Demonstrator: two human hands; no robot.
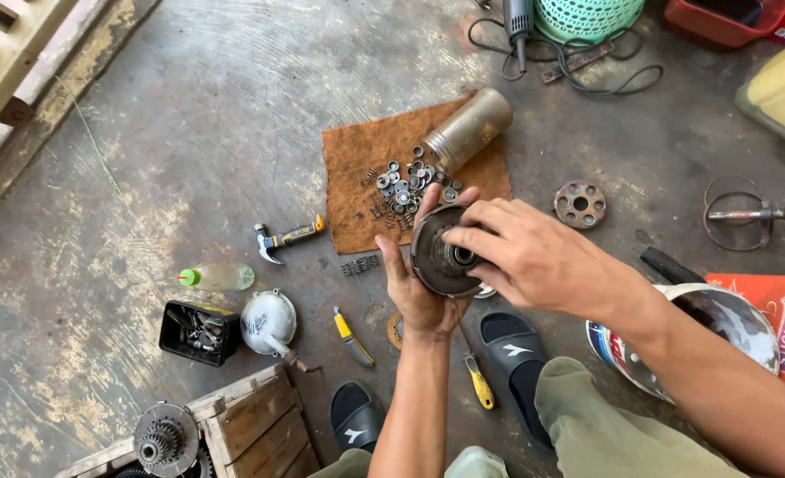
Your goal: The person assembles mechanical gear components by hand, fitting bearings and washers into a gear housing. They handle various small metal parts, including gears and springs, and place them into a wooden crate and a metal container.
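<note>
Left hand (419, 288) cups a round dark metal disc assy (445, 252) from below, fingers curled round its rim, held up over the concrete floor (189, 133) just in front of the knees. Right hand (534, 257) comes over the top, fingertips pinched into the hub at the disc's centre (can't tell what small part, if any, sits between them).

Behind the disc a brown mat (361, 168) carries a heap of small washers & springs (406, 186), w/ a tipped metal can (469, 128) at its far corner. A holed plate (580, 204) lies right of the mat, a hammer (288, 239) left of it, a yellow-handled screwdriver (479, 376) by the black sandals (516, 354).

Risks, as I judge it: grip under the disc is only a cupped palm, so pushing hard at the hub could tip it out onto the floor or the toes. Any loose bit slipping from the fingertips would likely bounce off among the scattered parts & be hard to find
</note>
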